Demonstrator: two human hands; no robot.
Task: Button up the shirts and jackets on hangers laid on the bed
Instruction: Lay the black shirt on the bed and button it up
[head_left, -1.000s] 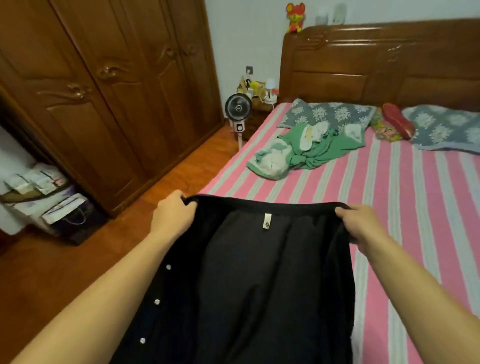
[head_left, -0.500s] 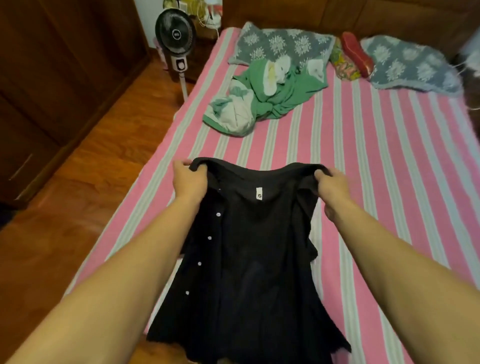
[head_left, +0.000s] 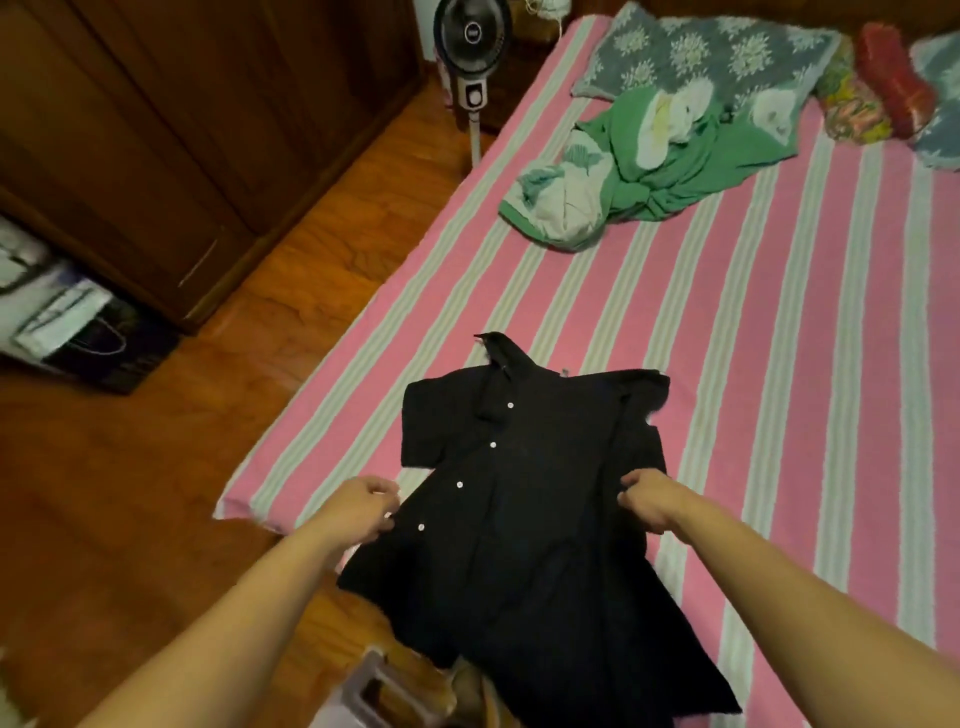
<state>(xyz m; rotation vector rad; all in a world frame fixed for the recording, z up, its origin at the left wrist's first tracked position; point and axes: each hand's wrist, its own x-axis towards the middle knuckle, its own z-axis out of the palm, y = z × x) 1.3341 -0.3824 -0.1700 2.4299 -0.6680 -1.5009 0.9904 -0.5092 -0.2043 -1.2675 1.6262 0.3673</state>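
1. The left hand (head_left: 366, 509) has its fingers pinched shut on the left edge of the black shirt (head_left: 524, 499), just beside the lowest visible white button (head_left: 421, 527).
2. The right hand (head_left: 647, 499) is closed in a fist on the shirt's right edge, level with the left hand; the cloth between them lies fairly flat.
3. The shirt lies near the foot corner of the striped bed (head_left: 753, 338), collar pointing away from the hands; its lower hem hangs over the mattress edge below both wrists.
4. Beyond the collar, well apart from both hands, lies a crumpled green garment (head_left: 644, 171), then a grey patterned pillow (head_left: 696, 47) and a red-and-floral bundle (head_left: 872, 88) at the head end.
5. Between hands and green garment the striped sheet is bare; to the right of the right hand it is bare too.
6. Left of the left hand the bed corner ends and wooden floor (head_left: 156, 467) begins.
7. Farther left stand a dark wooden wardrobe (head_left: 182, 130) and a bag of papers (head_left: 67, 322); a standing fan (head_left: 471, 47) is by the bed's far side.
8. Under the hanging hem sits a pale plastic object (head_left: 363, 691), partly hidden.
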